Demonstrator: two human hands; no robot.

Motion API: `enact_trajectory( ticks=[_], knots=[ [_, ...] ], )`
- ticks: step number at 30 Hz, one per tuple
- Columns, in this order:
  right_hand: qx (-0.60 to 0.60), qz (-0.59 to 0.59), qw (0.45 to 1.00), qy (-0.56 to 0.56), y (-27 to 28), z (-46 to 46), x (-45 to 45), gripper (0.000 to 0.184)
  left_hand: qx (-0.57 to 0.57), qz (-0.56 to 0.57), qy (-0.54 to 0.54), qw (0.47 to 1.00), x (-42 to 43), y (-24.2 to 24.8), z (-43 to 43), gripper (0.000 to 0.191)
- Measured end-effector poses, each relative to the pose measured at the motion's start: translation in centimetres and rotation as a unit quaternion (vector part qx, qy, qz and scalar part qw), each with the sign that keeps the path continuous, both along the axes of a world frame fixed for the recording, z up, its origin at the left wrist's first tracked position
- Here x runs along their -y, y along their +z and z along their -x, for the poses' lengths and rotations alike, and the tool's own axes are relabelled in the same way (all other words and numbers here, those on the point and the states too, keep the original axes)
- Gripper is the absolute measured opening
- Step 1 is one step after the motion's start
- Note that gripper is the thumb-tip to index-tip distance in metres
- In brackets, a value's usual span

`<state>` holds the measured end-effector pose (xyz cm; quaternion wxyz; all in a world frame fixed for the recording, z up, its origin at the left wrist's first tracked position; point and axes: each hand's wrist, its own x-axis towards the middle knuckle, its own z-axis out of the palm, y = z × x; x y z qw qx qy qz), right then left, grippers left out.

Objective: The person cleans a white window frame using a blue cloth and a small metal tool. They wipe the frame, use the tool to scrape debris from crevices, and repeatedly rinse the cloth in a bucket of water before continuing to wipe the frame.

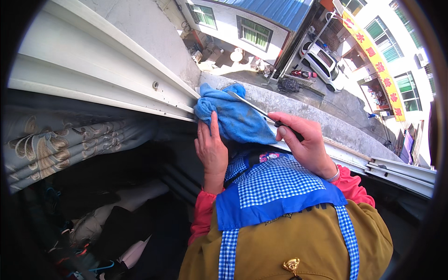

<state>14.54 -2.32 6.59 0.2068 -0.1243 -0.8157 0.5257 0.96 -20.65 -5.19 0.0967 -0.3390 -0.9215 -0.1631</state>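
A blue microfibre cloth [235,117], soiled with dark smudges, lies bunched over the corner of a white window frame [115,78] and its bottom track [344,154]. My left hand [212,148] presses its fingers on the cloth's knotted left end, holding it against the frame. In my right hand [307,138] is a slim tool [251,105] with a dark handle and a long, flat metal blade. That blade runs up and left across the cloth, its rounded tip near the cloth's far edge. Whether the blade pushes into the cloth cannot be told.
Beyond the track runs a rough concrete ledge [315,108], with a drop to a yard holding a parked white car [323,64]. A patterned grey curtain [70,143] hangs at left. Below it, clothes and hangers [101,267] lie in shadow. My checked apron [280,182] nears the track.
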Motion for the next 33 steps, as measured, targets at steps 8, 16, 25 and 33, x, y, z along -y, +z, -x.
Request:
enact_trajectory(
  ticks=[8, 16, 25, 33],
  knots=[
    [0.036, 0.069, 0.992, -0.094, -1.1, -5.1, -0.1, 0.042, 0.454, -0.34, -0.111, 0.816, 3.4, 4.4, 1.7, 0.062],
    [0.061, 0.216, 0.967, -0.118, -3.8, -7.3, 2.5, 0.024, 0.711, -0.46, -0.244, 0.472, 1.0, 8.6, -3.1, 0.041],
    [-0.032, 0.195, 0.96, -0.197, -5.6, -15.9, 5.9, 0.026, 0.869, -0.064, -0.466, 0.151, -5.2, 10.5, -4.8, 0.031],
    [0.141, -0.006, 0.83, -0.54, -6.7, -32.4, 7.0, 0.031, 0.716, -0.051, -0.439, 0.541, -5.8, 11.8, -20.5, 0.046]
  ],
)
